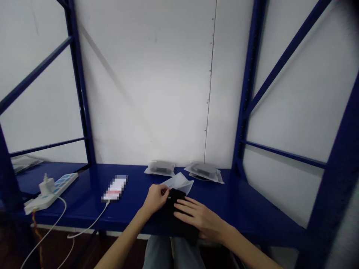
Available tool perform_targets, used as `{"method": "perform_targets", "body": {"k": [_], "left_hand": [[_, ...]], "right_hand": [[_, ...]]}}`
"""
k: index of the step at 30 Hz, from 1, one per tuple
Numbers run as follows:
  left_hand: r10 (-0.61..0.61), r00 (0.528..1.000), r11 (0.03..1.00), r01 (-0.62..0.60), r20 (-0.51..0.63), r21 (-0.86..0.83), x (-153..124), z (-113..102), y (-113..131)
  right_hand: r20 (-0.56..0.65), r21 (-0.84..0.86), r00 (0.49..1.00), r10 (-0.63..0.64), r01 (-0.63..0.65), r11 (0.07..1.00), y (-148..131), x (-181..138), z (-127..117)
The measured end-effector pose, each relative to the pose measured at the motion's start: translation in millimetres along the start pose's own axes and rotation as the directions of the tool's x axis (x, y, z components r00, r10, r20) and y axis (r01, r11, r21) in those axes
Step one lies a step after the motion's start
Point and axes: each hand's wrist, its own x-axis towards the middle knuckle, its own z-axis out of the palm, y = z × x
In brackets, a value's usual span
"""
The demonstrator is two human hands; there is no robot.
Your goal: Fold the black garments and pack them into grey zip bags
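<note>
A black folded item (179, 224), which looks like cloth with small white lettering near its top, lies at the front edge of the blue shelf. Its far end meets a translucent frosted plastic bag (178, 182). My left hand (155, 198) is closed in a pinch where the bag's edge meets the black item's upper left corner. Exactly what sits between thumb and finger is partly hidden. Across the black item, my right hand (199, 218) lies flat with its fingers stretched and spread; its thumb is out of sight.
At the back stand a filled frosted bag (159, 169) and a stack of similar bags (204, 172). To the left, a blurred-out phone (114, 189) connects to a white cable (92, 224), near a power strip (53, 193) with a charger (47, 186). Blue posts (246, 86) frame the shelf (134, 205).
</note>
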Motion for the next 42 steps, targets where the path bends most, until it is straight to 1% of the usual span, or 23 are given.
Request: {"method": "perform_targets", "body": {"k": [3,6,8,11,14,15,16,17,19,21,23,24,25,27,29,30,31,33,34,36,38,40,42], "left_hand": [[0.136,0.990,0.982,-0.141,0.047,0.122,-4.6,-1.6,2.9],[0.202,0.974,0.944,-0.222,0.105,0.245,-6.7,-3.0,7.3],[0.191,0.972,0.928,-0.224,0.136,0.297,-5.9,-3.4,8.5],[0.128,0.977,0.935,-0.176,0.169,0.308,-3.4,-3.9,4.2],[0.058,0.975,0.944,-0.123,0.216,0.305,-1.2,-6.0,-5.5],[0.035,0.973,0.941,-0.108,0.227,0.320,-0.7,-7.1,-8.6],[0.011,0.972,0.935,-0.094,0.236,0.342,-0.2,-8.2,-11.1],[-0.010,0.970,0.928,-0.082,0.244,0.364,0.1,-9.4,-12.8],[-0.028,0.967,0.919,-0.074,0.254,0.386,-0.1,-11.3,-13.6],[-0.022,0.968,0.920,-0.079,0.251,0.383,-1.9,-12.7,-11.5],[-0.007,0.972,0.926,-0.083,0.236,0.369,-4.7,-13.0,-7.8],[0.002,0.976,0.934,-0.081,0.220,0.347,-6.1,-12.6,-5.8],[0.015,0.982,0.951,-0.072,0.189,0.302,-7.1,-11.7,-3.7],[0.018,0.997,0.993,-0.026,0.071,0.115,-7.2,-7.4,0.5],[-0.080,0.996,0.983,0.074,-0.027,-0.170,-4.5,0.3,5.0],[-0.152,0.988,0.940,0.137,-0.024,-0.313,-2.4,5.2,7.5],[-0.215,0.976,0.881,0.200,0.012,-0.428,0.1,10.3,10.2],[-0.276,0.955,0.785,0.287,0.106,-0.549,4.9,19.5,16.5],[-0.285,0.951,0.768,0.303,0.123,-0.565,7.1,22.8,19.8],[-0.304,0.948,0.767,0.300,0.092,-0.567,10.5,25.7,26.6],[-0.347,0.935,0.716,0.318,0.078,-0.621,12.4,24.7,32.8],[-0.386,0.908,0.558,0.371,0.164,-0.742,13.1,22.6,38.1],[-0.392,0.875,0.346,0.426,0.284,-0.836,13.4,21.7,42.7]], "right_hand": [[-0.019,-0.061,0.991,0.134,-0.135,0.989,9.7,-0.8,2.7],[-0.037,-0.125,0.964,0.264,-0.266,0.956,17.7,0.6,3.8],[-0.040,-0.152,0.956,0.289,-0.292,0.944,19.2,2.8,4.4],[-0.046,-0.146,0.962,0.271,-0.274,0.951,16.8,6.2,5.0],[-0.122,-0.018,0.940,0.320,-0.324,0.946,13.7,8.0,2.6],[-0.175,0.067,0.915,0.364,-0.357,0.932,13.3,8.1,0.7],[-0.234,0.171,0.876,0.421,-0.389,0.905,13.6,8.2,-1.9],[-0.293,0.284,0.821,0.490,-0.414,0.865,14.4,8.2,-5.0],[-0.371,0.501,0.678,0.635,-0.430,0.752,18.1,8.2,-12.1],[-0.355,0.690,0.536,0.766,-0.402,0.601,23.8,7.8,-19.0],[-0.247,0.852,0.436,0.865,-0.327,0.408,29.8,6.0,-24.7],[-0.169,0.915,0.408,0.897,-0.273,0.297,32.3,4.4,-26.7],[-0.084,0.960,0.395,0.915,-0.214,0.181,34.2,2.6,-28.3],[0.078,0.994,0.401,0.913,-0.105,-0.039,35.5,-0.8,-29.7],[0.206,0.977,0.421,0.883,-0.034,-0.212,33.5,-2.1,-29.5],[0.253,0.961,0.428,0.868,-0.010,-0.275,31.4,-1.4,-29.2],[0.287,0.946,0.432,0.855,0.013,-0.324,29.0,0.1,-28.8],[0.326,0.922,0.431,0.841,0.053,-0.384,23.6,5.4,-28.3],[0.333,0.914,0.426,0.841,0.072,-0.399,21.1,8.8,-28.3],[0.323,0.912,0.402,0.857,0.109,-0.395,16.9,15.3,-28.7],[0.295,0.920,0.366,0.883,0.143,-0.366,13.8,20.4,-28.7],[0.267,0.925,0.344,0.900,0.171,-0.340,11.6,23.5,-27.8],[0.248,0.926,0.336,0.908,0.194,-0.325,10.0,25.0,-26.1]]}}
